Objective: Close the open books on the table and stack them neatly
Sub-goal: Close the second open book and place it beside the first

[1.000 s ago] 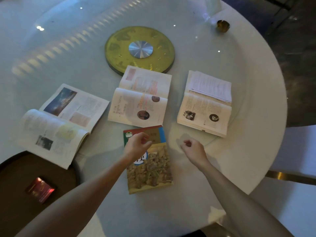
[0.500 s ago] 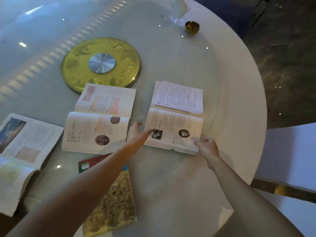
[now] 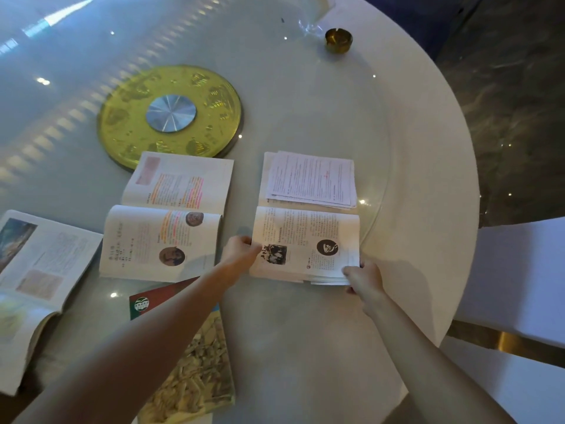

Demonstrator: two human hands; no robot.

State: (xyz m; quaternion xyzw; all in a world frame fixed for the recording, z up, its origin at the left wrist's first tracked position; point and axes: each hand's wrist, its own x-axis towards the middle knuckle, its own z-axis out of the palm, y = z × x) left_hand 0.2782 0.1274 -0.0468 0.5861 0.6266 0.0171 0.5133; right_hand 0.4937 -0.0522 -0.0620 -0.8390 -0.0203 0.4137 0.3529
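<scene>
Three open books lie on the round white table (image 3: pixel 428 179). The right open book (image 3: pixel 308 237) has loose printed sheets (image 3: pixel 312 179) on its far page. My left hand (image 3: pixel 240 250) grips the near page's left edge. My right hand (image 3: pixel 362 275) pinches that page block at its near right corner. The middle open book (image 3: pixel 166 218) lies flat, untouched. The left open book (image 3: pixel 36 280) hangs over the table's left edge. A closed book (image 3: pixel 189 371) with a red, green and tan cover lies near me, partly hidden under my left forearm.
A gold disc (image 3: pixel 171 114) with a silver hub sits under the glass turntable beyond the books. A small brass dish (image 3: pixel 338 40) stands at the far right. White seats (image 3: pixel 513 270) and dark floor lie past the table's right rim.
Both hands left the closed book and reached forward to the right open book. They now grip its near page at both sides. The view has shifted right and closer.
</scene>
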